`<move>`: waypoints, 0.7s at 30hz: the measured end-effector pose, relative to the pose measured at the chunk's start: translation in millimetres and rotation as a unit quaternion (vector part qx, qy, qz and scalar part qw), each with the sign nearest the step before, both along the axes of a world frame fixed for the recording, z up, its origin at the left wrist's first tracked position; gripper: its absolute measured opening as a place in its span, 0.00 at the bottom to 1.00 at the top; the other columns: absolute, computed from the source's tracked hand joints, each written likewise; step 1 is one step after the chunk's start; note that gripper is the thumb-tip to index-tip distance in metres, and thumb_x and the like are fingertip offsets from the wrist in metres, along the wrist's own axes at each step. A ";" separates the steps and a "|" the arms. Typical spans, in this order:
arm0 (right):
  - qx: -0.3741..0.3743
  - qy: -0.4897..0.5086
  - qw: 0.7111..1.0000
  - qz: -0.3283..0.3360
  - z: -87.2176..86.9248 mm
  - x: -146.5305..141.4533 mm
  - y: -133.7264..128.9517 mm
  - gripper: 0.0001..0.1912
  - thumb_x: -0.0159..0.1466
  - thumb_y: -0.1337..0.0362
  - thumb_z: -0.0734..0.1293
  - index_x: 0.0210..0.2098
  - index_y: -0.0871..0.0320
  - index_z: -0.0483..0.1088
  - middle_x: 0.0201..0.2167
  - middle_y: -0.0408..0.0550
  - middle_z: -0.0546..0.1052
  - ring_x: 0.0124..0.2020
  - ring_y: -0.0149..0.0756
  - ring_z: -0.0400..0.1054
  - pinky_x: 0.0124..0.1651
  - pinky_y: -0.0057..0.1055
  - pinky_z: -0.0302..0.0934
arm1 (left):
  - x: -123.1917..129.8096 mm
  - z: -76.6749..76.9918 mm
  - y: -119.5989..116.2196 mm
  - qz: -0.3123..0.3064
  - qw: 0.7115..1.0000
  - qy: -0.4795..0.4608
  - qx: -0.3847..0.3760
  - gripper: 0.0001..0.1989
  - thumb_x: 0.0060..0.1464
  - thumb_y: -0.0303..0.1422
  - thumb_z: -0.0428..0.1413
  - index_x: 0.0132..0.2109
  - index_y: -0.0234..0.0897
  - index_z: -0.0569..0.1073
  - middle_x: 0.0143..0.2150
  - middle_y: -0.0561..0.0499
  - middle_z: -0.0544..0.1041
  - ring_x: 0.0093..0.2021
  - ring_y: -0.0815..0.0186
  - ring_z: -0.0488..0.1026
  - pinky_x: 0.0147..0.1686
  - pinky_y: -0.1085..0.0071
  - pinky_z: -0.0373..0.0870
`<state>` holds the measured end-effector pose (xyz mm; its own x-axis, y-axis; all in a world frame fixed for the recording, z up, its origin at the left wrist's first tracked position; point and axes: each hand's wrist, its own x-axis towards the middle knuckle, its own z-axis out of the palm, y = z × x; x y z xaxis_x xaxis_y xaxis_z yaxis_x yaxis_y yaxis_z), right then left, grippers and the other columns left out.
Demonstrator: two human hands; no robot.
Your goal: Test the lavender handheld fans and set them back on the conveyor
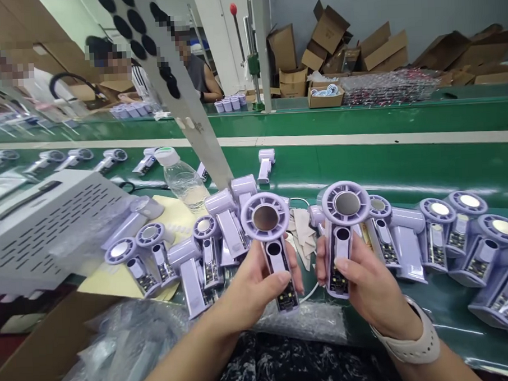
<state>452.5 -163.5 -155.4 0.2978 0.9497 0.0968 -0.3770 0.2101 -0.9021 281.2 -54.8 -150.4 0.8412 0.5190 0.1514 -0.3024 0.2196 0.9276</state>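
My left hand [262, 280] is wrapped round the handle of a lavender fan-shaped device [285, 262], its round ringed head tilted up and its handle showing a black dot and a circuit board. Beside it, my right hand [362, 275] grips a second lavender device [347, 231] of the same kind, thumb on the handle. The two devices are held apart, side by side. Similar lavender devices lie close on both sides, such as one at the left [208, 248] and one at the right [439, 233].
A clear bottle [184, 179] stands behind the left group. A grey vented metal box [65, 221] is at the left, above plastic bags [121, 348]. A slanted metal post [191, 103] rises near the green conveyor [362, 166]. People sit across the line; cardboard boxes [331, 30] are piled behind.
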 end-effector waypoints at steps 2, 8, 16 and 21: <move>-0.002 0.002 1.000 0.004 -3.5 -0.6 2.2 0.11 0.67 0.57 0.70 0.47 0.52 0.69 0.39 0.43 0.71 0.32 0.33 0.68 0.35 0.31 0.66 | 0.1 -1.2 0.4 -0.002 1.000 0.020 0.009 0.15 0.62 0.41 0.61 0.48 0.39 0.67 0.38 0.51 0.74 0.35 0.68 0.73 0.36 0.70 0.68; -0.012 0.019 1.000 0.018 -10.1 -6.5 9.1 0.12 0.67 0.60 0.70 0.49 0.52 0.69 0.39 0.42 0.71 0.33 0.32 0.67 0.37 0.30 0.66 | 3.0 -0.3 0.0 0.000 0.999 0.009 -0.045 0.20 0.58 0.40 0.64 0.51 0.40 0.65 0.40 0.51 0.73 0.36 0.66 0.73 0.37 0.69 0.69; -0.019 0.057 0.997 0.040 -4.8 -9.0 5.0 0.12 0.64 0.58 0.72 0.45 0.54 0.70 0.39 0.44 0.72 0.31 0.32 0.68 0.33 0.30 0.66 | -0.6 0.0 0.0 0.015 0.998 -0.016 -0.063 0.19 0.58 0.36 0.64 0.52 0.41 0.67 0.42 0.52 0.71 0.35 0.67 0.74 0.35 0.68 0.72; -0.025 0.031 0.999 0.033 -8.6 -7.9 5.6 0.14 0.65 0.57 0.72 0.48 0.53 0.70 0.40 0.43 0.73 0.32 0.32 0.69 0.35 0.30 0.66 | 2.8 -3.2 1.8 0.031 0.997 0.000 -0.069 0.18 0.56 0.38 0.64 0.48 0.39 0.68 0.37 0.52 0.73 0.33 0.66 0.74 0.34 0.68 0.72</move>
